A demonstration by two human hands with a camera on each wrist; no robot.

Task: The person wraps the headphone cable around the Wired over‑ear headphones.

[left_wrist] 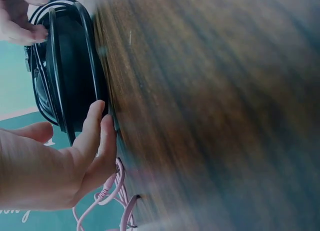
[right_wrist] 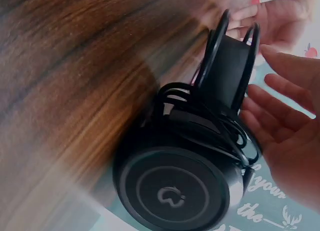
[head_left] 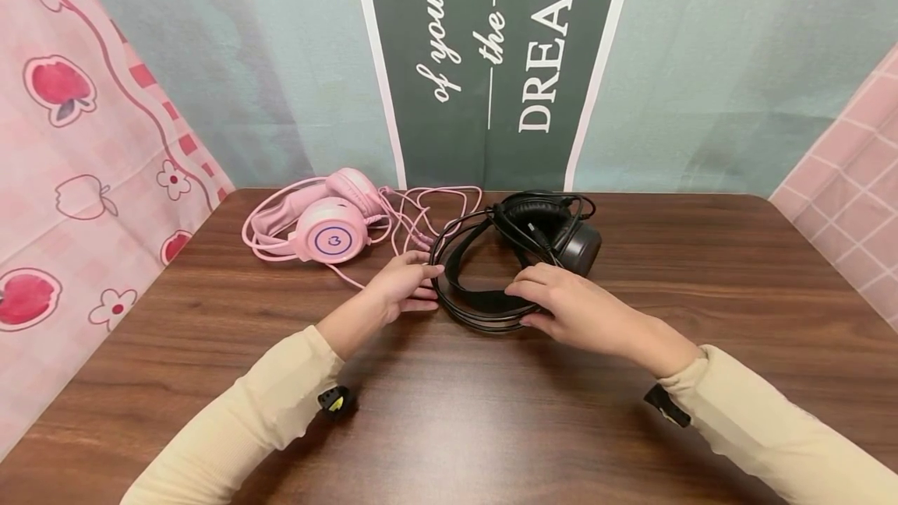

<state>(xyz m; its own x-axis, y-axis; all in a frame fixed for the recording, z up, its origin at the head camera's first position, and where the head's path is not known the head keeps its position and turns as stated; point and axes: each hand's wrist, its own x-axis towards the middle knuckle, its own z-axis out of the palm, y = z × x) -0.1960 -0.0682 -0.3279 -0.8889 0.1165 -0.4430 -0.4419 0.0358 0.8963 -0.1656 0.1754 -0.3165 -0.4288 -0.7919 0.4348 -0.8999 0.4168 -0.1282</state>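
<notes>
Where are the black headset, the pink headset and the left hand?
black headset (head_left: pixel 582 246), head view, on its round earcup.
pink headset (head_left: pixel 335 240), head view, on its earcup face.
left hand (head_left: pixel 401 285), head view, on its back.

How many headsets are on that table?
2. The pink headset lies at the back left of the table, untouched. The black headset lies right of it, with the left hand and right hand at its headband. None seems hidden.

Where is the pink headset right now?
In the head view the pink headset lies at the table's far left, beside the black headset, just beyond the left hand.
</notes>
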